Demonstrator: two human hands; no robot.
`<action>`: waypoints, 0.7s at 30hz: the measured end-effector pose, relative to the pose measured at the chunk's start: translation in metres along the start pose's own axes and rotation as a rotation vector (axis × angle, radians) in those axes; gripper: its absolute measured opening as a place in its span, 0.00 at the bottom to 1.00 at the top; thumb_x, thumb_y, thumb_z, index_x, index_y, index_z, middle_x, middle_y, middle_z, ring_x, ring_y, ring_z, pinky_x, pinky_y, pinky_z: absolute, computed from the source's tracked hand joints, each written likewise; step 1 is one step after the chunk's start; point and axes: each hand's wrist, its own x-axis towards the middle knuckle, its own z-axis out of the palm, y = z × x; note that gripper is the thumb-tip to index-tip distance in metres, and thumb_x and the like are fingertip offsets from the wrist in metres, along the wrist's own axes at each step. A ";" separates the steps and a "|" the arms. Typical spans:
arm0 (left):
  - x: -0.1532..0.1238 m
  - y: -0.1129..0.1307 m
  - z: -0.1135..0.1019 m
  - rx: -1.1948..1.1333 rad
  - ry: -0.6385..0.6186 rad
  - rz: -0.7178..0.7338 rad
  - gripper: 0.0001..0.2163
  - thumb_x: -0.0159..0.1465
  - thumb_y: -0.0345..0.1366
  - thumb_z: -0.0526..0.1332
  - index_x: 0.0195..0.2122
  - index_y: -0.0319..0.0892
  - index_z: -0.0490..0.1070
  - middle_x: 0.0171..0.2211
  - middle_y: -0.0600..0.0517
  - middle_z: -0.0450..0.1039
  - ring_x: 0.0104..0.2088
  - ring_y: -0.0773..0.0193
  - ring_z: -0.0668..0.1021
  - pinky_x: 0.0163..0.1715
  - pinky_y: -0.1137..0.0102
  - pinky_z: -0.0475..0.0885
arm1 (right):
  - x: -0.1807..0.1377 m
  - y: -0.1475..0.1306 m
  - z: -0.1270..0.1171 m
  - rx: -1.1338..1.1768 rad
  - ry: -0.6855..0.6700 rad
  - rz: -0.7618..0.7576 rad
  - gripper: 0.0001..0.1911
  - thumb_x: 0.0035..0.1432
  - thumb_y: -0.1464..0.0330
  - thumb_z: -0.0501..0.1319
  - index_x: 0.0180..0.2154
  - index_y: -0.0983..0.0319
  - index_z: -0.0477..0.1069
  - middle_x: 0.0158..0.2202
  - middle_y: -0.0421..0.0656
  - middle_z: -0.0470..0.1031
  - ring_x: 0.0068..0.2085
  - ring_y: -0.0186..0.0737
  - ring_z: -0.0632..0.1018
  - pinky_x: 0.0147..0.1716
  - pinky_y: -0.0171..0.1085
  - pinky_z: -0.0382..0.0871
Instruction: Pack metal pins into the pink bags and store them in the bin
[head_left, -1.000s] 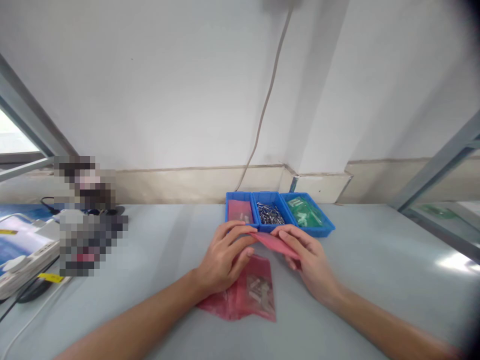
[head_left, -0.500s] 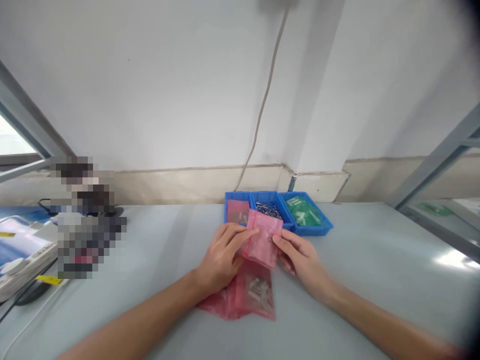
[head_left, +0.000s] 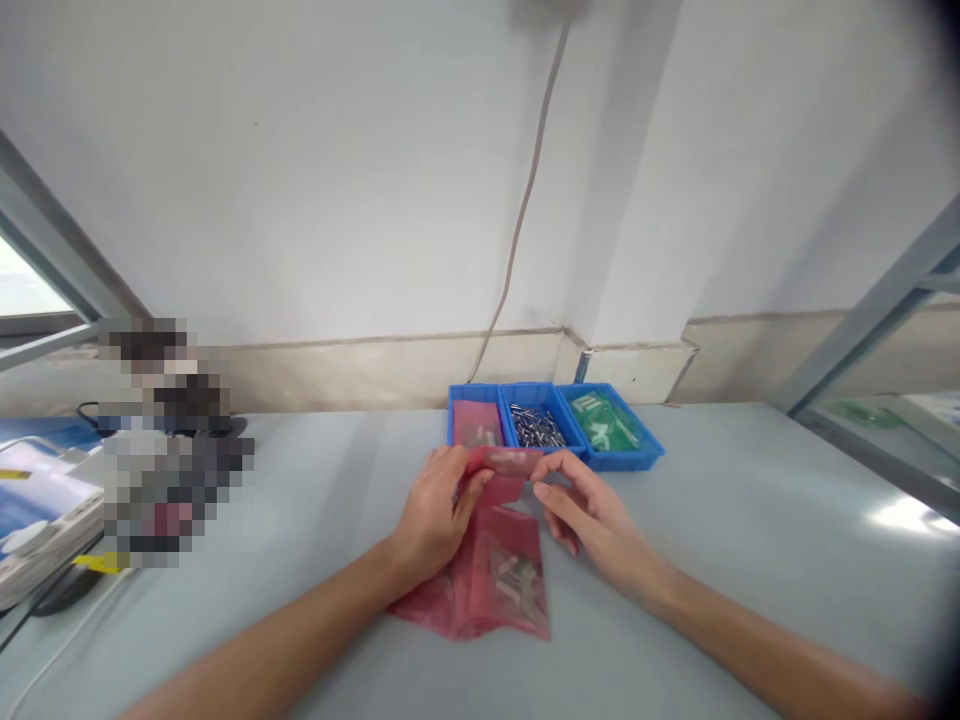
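Both my hands hold one small pink plastic bag (head_left: 504,472) just above the table, in front of the blue bins. My left hand (head_left: 433,515) pinches its left top edge and my right hand (head_left: 581,505) pinches its right top edge, so the bag hangs between them. Under my hands lies a pile of pink bags (head_left: 491,580) with small metal parts showing inside. Behind stand three blue bins: the left bin (head_left: 456,420) with pink bags, the middle bin (head_left: 537,394) with metal pins, the right bin (head_left: 637,455) with green bags.
A grey table (head_left: 720,560) runs to a white wall with a cable (head_left: 525,220) hanging down it. At the far left sit a white device (head_left: 37,530) with cords and a blurred-out patch. Metal frame bars (head_left: 877,320) stand at the right.
The pink bag was held flat, then tilted upright, and now hangs lower between my hands with its top edge pinched. Both hands have moved slightly closer to me.
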 end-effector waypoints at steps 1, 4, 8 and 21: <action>-0.001 -0.001 0.001 0.007 -0.001 -0.011 0.08 0.79 0.39 0.55 0.43 0.44 0.71 0.35 0.52 0.73 0.37 0.59 0.75 0.40 0.63 0.73 | 0.000 0.000 0.000 -0.010 -0.013 -0.021 0.18 0.71 0.48 0.62 0.44 0.56 0.70 0.26 0.34 0.68 0.24 0.34 0.67 0.22 0.33 0.60; -0.003 -0.004 0.003 -0.007 0.017 -0.042 0.11 0.78 0.41 0.56 0.58 0.47 0.69 0.47 0.48 0.78 0.44 0.57 0.79 0.46 0.60 0.75 | -0.001 -0.002 0.000 -0.059 -0.038 -0.080 0.18 0.70 0.49 0.63 0.42 0.57 0.76 0.38 0.42 0.76 0.26 0.33 0.71 0.22 0.34 0.63; -0.003 -0.004 0.004 -0.076 0.042 -0.151 0.27 0.76 0.43 0.60 0.73 0.48 0.54 0.56 0.45 0.76 0.46 0.57 0.80 0.47 0.61 0.77 | -0.002 -0.005 -0.001 -0.110 -0.022 -0.046 0.19 0.71 0.51 0.62 0.53 0.55 0.78 0.25 0.36 0.69 0.23 0.34 0.68 0.23 0.34 0.61; 0.008 0.002 -0.005 -0.036 0.048 -0.050 0.14 0.77 0.37 0.58 0.61 0.47 0.71 0.58 0.45 0.75 0.60 0.50 0.72 0.63 0.49 0.68 | 0.003 -0.005 -0.002 -0.018 -0.001 -0.006 0.25 0.71 0.50 0.62 0.64 0.50 0.73 0.37 0.41 0.78 0.23 0.33 0.66 0.20 0.34 0.58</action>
